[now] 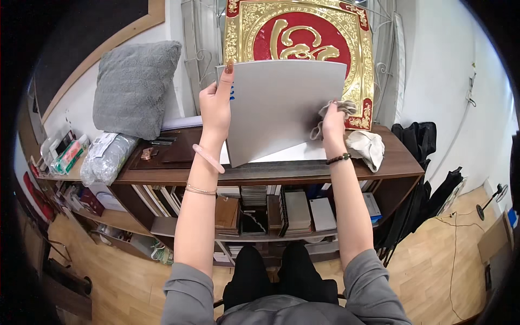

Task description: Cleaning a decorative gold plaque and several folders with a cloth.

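Note:
My left hand (216, 108) is closed on the left edge of a flat, silver-grey rectangular panel (281, 108), its thumb lying along the side. The panel is tilted upright above the shelf top, with small blue marks by its left edge. A crumpled greyish cloth (346, 107) is bunched in my right hand (333, 124), at the panel's right edge. Whether the cloth presses on the panel's face or its edge I cannot tell. Beside my right wrist, a second off-white cloth (366, 148) lies on the brown shelf unit (392, 157).
A red and gold ornamental plaque (357, 59) leans behind the panel. To the left are a grey cushion (135, 89), a plastic-wrapped package (108, 157) and a dark brown flat item (176, 151). Books (297, 208) fill the shelves below. Black bags (417, 141) hang at the right.

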`<state>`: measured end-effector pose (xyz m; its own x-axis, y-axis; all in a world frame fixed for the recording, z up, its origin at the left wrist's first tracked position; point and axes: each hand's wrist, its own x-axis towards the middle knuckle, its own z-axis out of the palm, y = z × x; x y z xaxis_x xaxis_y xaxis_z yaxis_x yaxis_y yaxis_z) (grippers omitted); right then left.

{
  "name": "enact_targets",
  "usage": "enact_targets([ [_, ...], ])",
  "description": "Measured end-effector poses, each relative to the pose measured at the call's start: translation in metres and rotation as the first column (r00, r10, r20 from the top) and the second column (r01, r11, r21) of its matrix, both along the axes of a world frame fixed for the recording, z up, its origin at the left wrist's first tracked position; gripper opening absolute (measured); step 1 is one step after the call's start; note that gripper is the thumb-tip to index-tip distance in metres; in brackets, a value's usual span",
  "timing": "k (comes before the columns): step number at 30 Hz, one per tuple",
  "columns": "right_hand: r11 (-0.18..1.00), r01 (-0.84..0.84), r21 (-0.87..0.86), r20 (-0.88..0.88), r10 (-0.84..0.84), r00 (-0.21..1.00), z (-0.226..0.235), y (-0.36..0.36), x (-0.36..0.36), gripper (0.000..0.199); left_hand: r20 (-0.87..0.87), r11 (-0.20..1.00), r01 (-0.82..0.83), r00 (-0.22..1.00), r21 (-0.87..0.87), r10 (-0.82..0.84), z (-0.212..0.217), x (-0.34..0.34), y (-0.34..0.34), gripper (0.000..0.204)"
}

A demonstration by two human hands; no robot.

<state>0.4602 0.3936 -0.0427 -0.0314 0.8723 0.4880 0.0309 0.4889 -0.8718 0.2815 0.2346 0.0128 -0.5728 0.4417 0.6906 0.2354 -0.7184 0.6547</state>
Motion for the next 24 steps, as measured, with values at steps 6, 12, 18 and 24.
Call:
enact_targets([
  [6, 0.778, -0.132, 0.614, 0.28, -0.059, 0.958, -0.035, -0.128, -0.029, 0.06, 0.015, 0.999, -0.049, 0.999, 0.02, 0.049, 0.002, 0.001, -0.008, 0.049],
  [12, 0.332, -0.06, 0.941, 0.086, -0.064, 0.994, 0.061, -0.1, -0.045, 0.052, 0.015, 0.999, -0.042, 0.999, 0.033, 0.041, 0.011, 0.022, -0.012, 0.047],
  [18, 0.209, 0.045, 0.977, 0.001, -0.218, 0.976, 0.076, -0.101, -0.065, 0.044, 0.096, 0.999, -0.034, 0.995, 0.021, 0.032, 0.013, 0.015, -0.019, 0.047],
  [24, -0.045, 0.085, 0.995, -0.09, -0.122, 0.988, 0.103, -0.098, -0.074, 0.022, -0.006, 0.999, -0.013, 1.0, 0.047, 0.014, 0.001, 0.006, -0.015, 0.052],
])
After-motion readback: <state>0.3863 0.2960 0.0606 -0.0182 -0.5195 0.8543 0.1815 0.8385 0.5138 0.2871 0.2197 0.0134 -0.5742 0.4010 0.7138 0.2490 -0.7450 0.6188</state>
